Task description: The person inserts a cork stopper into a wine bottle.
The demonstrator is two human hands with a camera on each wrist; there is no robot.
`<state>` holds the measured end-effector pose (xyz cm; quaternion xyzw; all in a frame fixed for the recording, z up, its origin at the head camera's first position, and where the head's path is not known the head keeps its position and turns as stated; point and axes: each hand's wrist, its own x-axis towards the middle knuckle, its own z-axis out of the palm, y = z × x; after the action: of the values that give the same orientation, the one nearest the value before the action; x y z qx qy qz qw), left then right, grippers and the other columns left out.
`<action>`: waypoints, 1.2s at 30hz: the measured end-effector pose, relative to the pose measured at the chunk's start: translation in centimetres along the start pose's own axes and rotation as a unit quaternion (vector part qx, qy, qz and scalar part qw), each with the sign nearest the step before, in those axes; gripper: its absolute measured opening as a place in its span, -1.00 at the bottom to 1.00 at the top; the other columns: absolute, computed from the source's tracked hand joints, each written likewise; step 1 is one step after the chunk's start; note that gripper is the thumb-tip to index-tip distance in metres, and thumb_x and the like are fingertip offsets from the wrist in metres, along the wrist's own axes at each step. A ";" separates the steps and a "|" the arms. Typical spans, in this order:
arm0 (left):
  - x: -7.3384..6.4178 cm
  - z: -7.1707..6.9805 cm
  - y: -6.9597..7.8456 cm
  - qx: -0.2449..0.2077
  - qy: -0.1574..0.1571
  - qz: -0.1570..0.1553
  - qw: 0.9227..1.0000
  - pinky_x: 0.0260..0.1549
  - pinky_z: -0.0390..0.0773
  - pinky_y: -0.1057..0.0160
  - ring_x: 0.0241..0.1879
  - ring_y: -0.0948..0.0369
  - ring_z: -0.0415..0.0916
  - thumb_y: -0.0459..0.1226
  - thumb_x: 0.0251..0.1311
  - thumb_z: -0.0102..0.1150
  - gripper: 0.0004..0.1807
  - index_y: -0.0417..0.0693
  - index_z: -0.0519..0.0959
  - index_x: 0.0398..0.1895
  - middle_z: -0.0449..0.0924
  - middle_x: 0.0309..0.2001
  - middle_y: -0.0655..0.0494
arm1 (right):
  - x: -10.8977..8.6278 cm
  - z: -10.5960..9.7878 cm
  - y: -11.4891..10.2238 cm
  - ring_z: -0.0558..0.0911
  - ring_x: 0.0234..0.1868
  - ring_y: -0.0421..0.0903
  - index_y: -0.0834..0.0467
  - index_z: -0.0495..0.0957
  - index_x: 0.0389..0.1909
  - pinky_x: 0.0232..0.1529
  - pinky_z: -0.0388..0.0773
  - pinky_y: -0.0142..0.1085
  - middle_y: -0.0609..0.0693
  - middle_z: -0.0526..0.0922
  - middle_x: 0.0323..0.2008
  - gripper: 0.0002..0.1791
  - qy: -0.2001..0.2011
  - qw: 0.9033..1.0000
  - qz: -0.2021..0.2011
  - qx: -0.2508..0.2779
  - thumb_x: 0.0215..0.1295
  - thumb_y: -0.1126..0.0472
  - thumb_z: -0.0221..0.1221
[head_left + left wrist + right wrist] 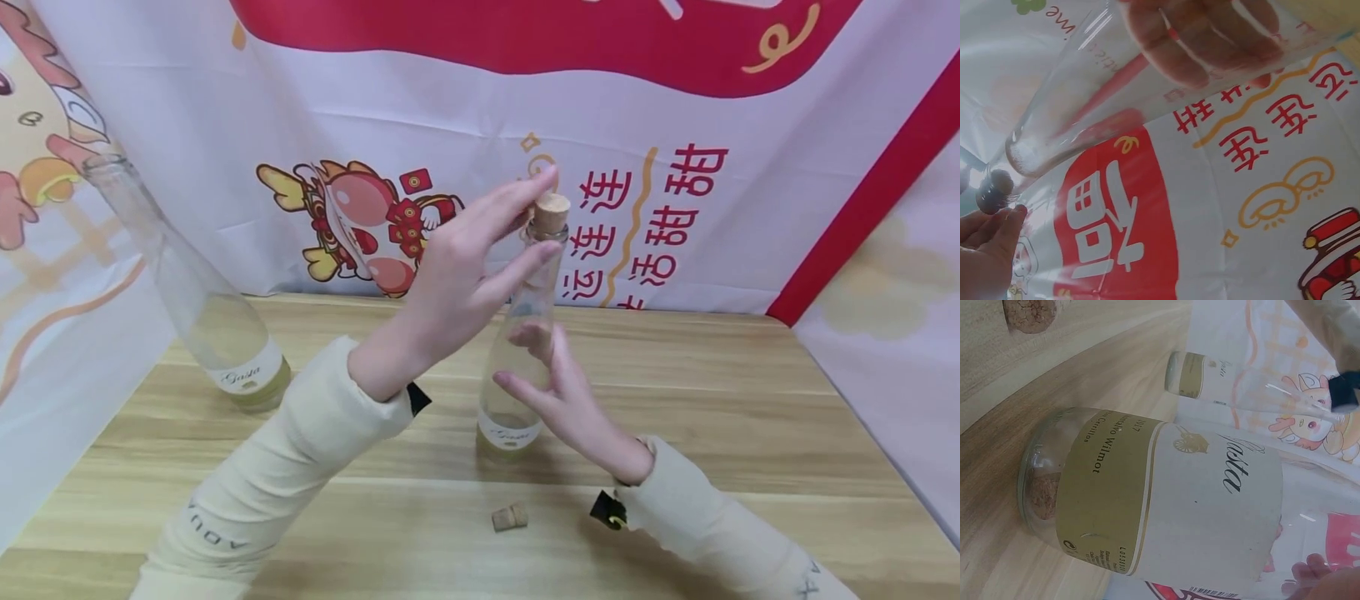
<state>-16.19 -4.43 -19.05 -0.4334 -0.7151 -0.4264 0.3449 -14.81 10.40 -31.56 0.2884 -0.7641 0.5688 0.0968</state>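
A clear glass bottle [517, 342] with a white and gold label [1166, 487] stands upright on the wooden table. A cork [552, 214] sits in its mouth, its top part above the rim. My left hand [457, 275] is at the top of the bottle, pinching about the cork, with the thumb in front by the rim and the fingers behind. My right hand [570, 400] grips the bottle's body from the right; its fingers [1179, 50] show through the glass. Through the base, a brown cork-like shape [1044, 494] shows; whether it lies inside, I cannot tell.
A second cork [510, 517] lies on the table [712, 400] in front of the bottle. Another similar labelled bottle [213, 308], without a stopper, stands at the left. Printed cloth [480, 100] hangs behind the table and along both sides.
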 end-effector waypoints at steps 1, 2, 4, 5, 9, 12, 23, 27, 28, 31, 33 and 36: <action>-0.4 -0.1 -0.2 -0.015 -0.005 -0.016 1.000 0.07 0.39 0.38 0.09 0.21 0.40 -0.38 0.09 0.21 -0.47 -0.35 0.36 0.15 0.45 0.10 -0.14 | 0.0 0.0 -0.1 0.40 0.15 0.04 0.28 0.16 0.11 0.24 0.22 -0.10 0.19 0.43 0.03 -0.38 -0.001 1.000 0.003 0.001 0.05 0.42 0.25; -0.8 -0.2 -0.4 -0.030 -0.008 -0.035 0.999 0.07 0.38 0.37 0.11 0.20 0.38 -0.39 0.07 0.22 -0.43 -0.36 0.32 0.18 0.42 0.13 -0.14 | 0.0 0.0 -0.1 0.39 0.15 0.04 0.28 0.16 0.11 0.24 0.21 -0.10 0.18 0.43 0.04 -0.37 -0.002 1.000 0.006 0.000 0.05 0.41 0.25; -1.8 -0.4 -0.9 -0.057 -0.020 -0.075 0.995 0.10 0.37 0.34 0.15 0.19 0.34 -0.41 0.05 0.24 -0.38 -0.35 0.28 0.21 0.37 0.17 -0.15 | 0.0 0.0 -0.1 0.39 0.16 0.04 0.27 0.15 0.12 0.25 0.20 -0.10 0.19 0.43 0.05 -0.36 -0.003 1.000 0.009 0.000 0.05 0.40 0.25; -2.3 -0.5 -1.1 -0.068 -0.030 -0.096 0.993 0.11 0.36 0.34 0.16 0.19 0.33 -0.41 0.04 0.25 -0.36 -0.33 0.27 0.22 0.36 0.18 -0.13 | 0.0 0.0 -0.1 0.39 0.16 0.04 0.27 0.14 0.13 0.25 0.20 -0.10 0.19 0.43 0.05 -0.36 -0.004 1.000 0.010 -0.001 0.06 0.40 0.25; -4.6 -0.8 -1.9 -0.098 -0.077 -0.177 0.976 0.16 0.29 0.33 0.23 0.23 0.24 -0.37 0.02 0.28 -0.27 -0.25 0.20 0.28 0.26 0.26 -0.05 | 0.0 0.1 -0.2 0.39 0.17 0.04 0.25 0.13 0.15 0.25 0.22 -0.10 0.18 0.43 0.07 -0.34 -0.007 1.000 0.010 -0.006 0.06 0.38 0.25; -6.2 -0.7 -2.5 -0.128 -0.102 -0.225 0.960 0.20 0.23 0.31 0.27 0.20 0.17 -0.33 0.00 0.30 -0.20 -0.18 0.13 0.32 0.18 0.31 0.01 | 0.0 0.1 -0.2 0.39 0.16 0.04 0.26 0.13 0.15 0.24 0.23 -0.10 0.19 0.42 0.08 -0.35 -0.008 1.000 0.010 -0.009 0.07 0.37 0.25; -11.7 1.1 -4.4 -0.200 -0.144 -0.328 0.912 0.27 0.10 0.23 0.33 0.12 0.04 -0.41 -0.12 0.37 -0.08 -0.24 0.06 0.32 0.08 0.35 -0.05 | -0.1 0.0 -0.3 0.39 0.17 0.07 0.30 0.13 0.13 0.24 0.22 -0.10 0.23 0.43 0.08 -0.36 0.000 1.000 0.021 -0.010 0.07 0.40 0.24; -13.2 2.1 -4.7 -0.214 -0.150 -0.359 0.896 0.28 0.08 0.20 0.33 0.07 0.04 -0.42 -0.14 0.38 -0.08 -0.28 0.07 0.30 0.09 0.34 -0.12 | -0.1 0.0 -0.3 0.38 0.18 0.07 0.29 0.14 0.13 0.25 0.21 -0.09 0.22 0.42 0.08 -0.36 0.000 1.000 0.021 -0.011 0.07 0.39 0.24; -13.6 2.4 -4.8 -0.217 -0.153 -0.370 0.890 0.28 0.08 0.20 0.33 0.07 0.04 -0.42 -0.15 0.38 -0.08 -0.26 0.07 0.31 0.09 0.33 -0.12 | -0.1 0.0 -0.2 0.38 0.18 0.07 0.29 0.14 0.13 0.25 0.21 -0.09 0.22 0.42 0.08 -0.37 -0.001 1.000 0.020 -0.012 0.07 0.39 0.24; -14.3 3.0 -4.9 -0.230 -0.160 -0.402 0.872 0.28 0.07 0.15 0.32 0.05 0.05 -0.41 -0.14 0.38 -0.09 -0.23 0.08 0.31 0.11 0.33 -0.12 | -0.1 0.0 -0.2 0.38 0.18 0.07 0.29 0.14 0.12 0.25 0.20 -0.10 0.22 0.43 0.07 -0.38 -0.001 1.000 0.021 -0.012 0.08 0.38 0.23; -14.6 3.4 -4.9 -0.237 -0.161 -0.427 0.858 0.28 0.08 0.12 0.32 0.04 0.07 -0.39 -0.13 0.38 -0.10 -0.20 0.10 0.31 0.14 0.32 -0.10 | -0.1 0.0 -0.2 0.38 0.18 0.07 0.29 0.14 0.12 0.26 0.20 -0.11 0.22 0.42 0.07 -0.38 -0.002 1.000 0.022 -0.010 0.08 0.39 0.23; -15.0 4.0 -4.8 -0.236 -0.164 -0.452 0.844 0.27 0.09 0.05 0.30 0.03 0.11 -0.35 -0.12 0.39 -0.13 -0.16 0.14 0.29 0.21 0.29 -0.08 | -0.1 0.0 -0.2 0.38 0.18 0.08 0.30 0.14 0.12 0.26 0.19 -0.11 0.22 0.41 0.06 -0.39 -0.002 1.000 0.024 -0.006 0.09 0.39 0.22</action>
<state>-15.29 -6.93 -35.10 -0.1938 -0.7556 -0.6139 -0.1210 -14.64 10.38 -31.41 0.2703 -0.7746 0.5656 0.0834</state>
